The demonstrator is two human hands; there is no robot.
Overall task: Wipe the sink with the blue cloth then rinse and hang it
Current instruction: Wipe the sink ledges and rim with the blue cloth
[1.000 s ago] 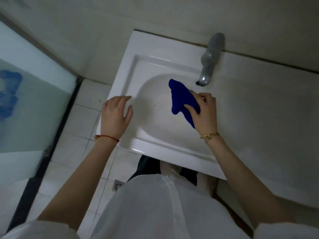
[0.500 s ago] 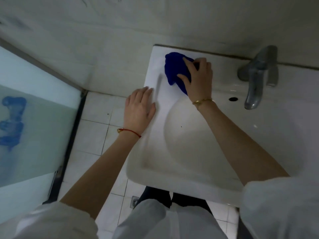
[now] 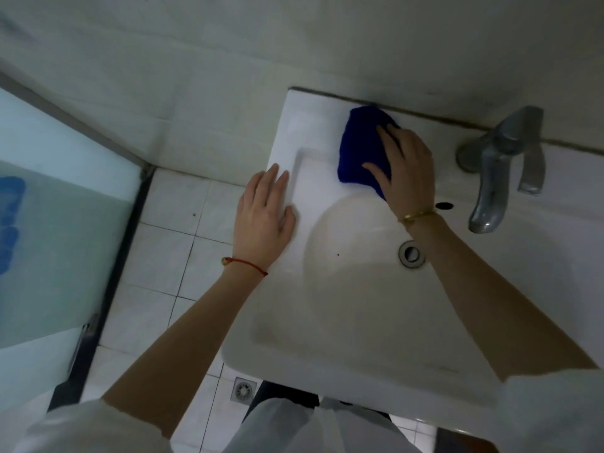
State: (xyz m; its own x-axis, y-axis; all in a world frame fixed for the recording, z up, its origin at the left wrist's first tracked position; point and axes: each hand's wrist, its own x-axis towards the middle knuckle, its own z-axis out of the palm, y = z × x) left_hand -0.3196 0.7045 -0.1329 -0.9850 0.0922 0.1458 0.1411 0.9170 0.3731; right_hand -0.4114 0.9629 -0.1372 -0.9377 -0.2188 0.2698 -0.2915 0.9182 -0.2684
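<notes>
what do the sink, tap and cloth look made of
Sink: glazed white ceramic, judging by its smooth, glossy moulded rim. Tap: grey metal with a dull, worn sheen. Blue cloth: soft fuzzy fabric, possibly microfibre, bunched under the right hand.

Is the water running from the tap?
Off. No water shows under the tap, and the sink bowl looks dry around the drain.

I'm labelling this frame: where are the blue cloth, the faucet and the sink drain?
blue cloth (image 3: 361, 142): head view, its bare left half.
faucet (image 3: 493, 184): head view, mid-spout.
sink drain (image 3: 411, 253): head view, the metal ring's centre.
</notes>
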